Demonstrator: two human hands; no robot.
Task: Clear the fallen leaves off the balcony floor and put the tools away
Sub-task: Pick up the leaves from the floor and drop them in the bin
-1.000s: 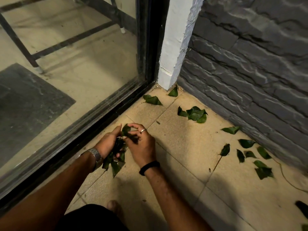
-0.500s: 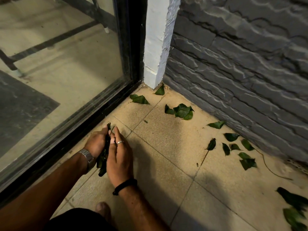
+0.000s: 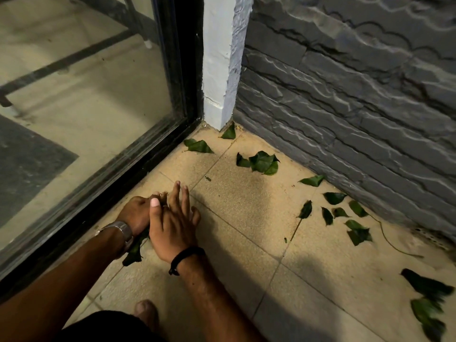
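Note:
My left hand [image 3: 137, 213] grips a bunch of dark green leaves [image 3: 134, 250] low beside the black door track; only the bunch's lower end shows under my wrist. My right hand [image 3: 172, 223] lies flat against the left hand with straight fingers, pressing the bunch from the right. More green leaves lie loose on the beige tiled floor [image 3: 246, 206]: one leaf [image 3: 199, 146] near the track, one [image 3: 229, 132] at the white pillar's foot, a clump [image 3: 262, 162] ahead, several [image 3: 345, 218] along the grey wall and a blurred pile [image 3: 429, 302] at the lower right.
A glass sliding door [image 3: 86, 99] with a black frame [image 3: 182, 70] bounds the left side. A white pillar [image 3: 220, 70] stands in the corner and a rough grey stone wall [image 3: 357, 95] runs along the right. My bare toe [image 3: 145, 312] shows at the bottom.
My right hand went from pinching a leaf into the bunch to lying flat with straight fingers against my left hand. The view shifted, showing more of the floor on the right.

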